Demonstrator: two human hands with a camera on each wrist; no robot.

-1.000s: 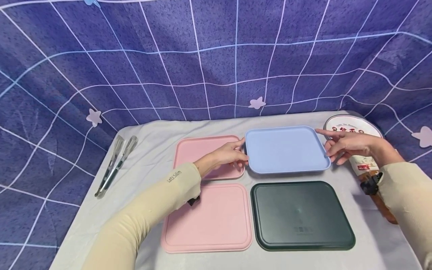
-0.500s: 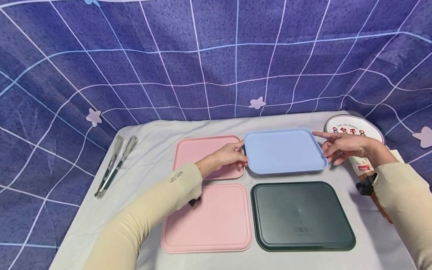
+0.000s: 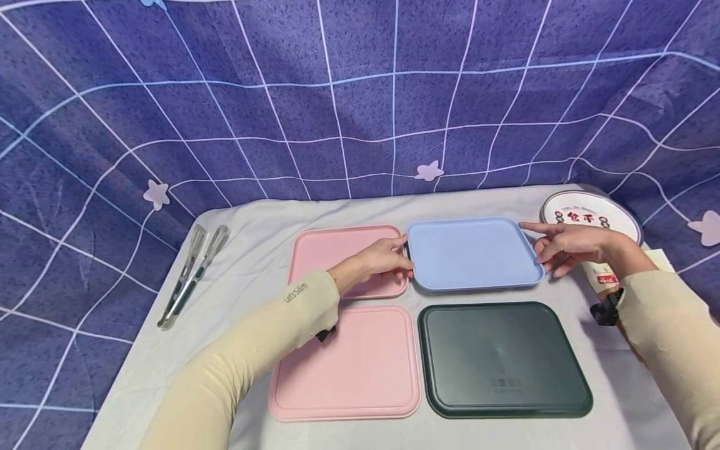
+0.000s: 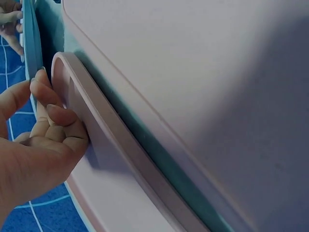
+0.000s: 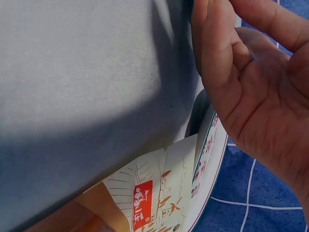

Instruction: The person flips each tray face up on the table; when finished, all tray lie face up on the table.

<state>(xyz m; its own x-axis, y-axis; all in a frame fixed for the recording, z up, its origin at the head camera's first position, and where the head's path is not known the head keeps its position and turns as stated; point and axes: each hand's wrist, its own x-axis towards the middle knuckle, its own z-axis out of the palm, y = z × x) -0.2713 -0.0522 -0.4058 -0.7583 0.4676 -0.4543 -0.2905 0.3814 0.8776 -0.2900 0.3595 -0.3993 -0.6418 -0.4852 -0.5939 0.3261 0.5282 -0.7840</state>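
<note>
Gridded cloth [image 3: 360,106] backs the counter [image 3: 247,250], where the blue tray [image 3: 475,253] has shifted towards six o'clock, left hand [image 3: 382,257] and right hand [image 3: 570,244] gripping its ends; it now looks (near enough) lined up with the far pink tray [image 3: 337,244] at nine o'clock.

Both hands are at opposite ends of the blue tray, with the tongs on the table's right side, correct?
Wrong side: the head view shows the tongs on the left of the table. The left hand and right hand do flank the blue tray.
</note>
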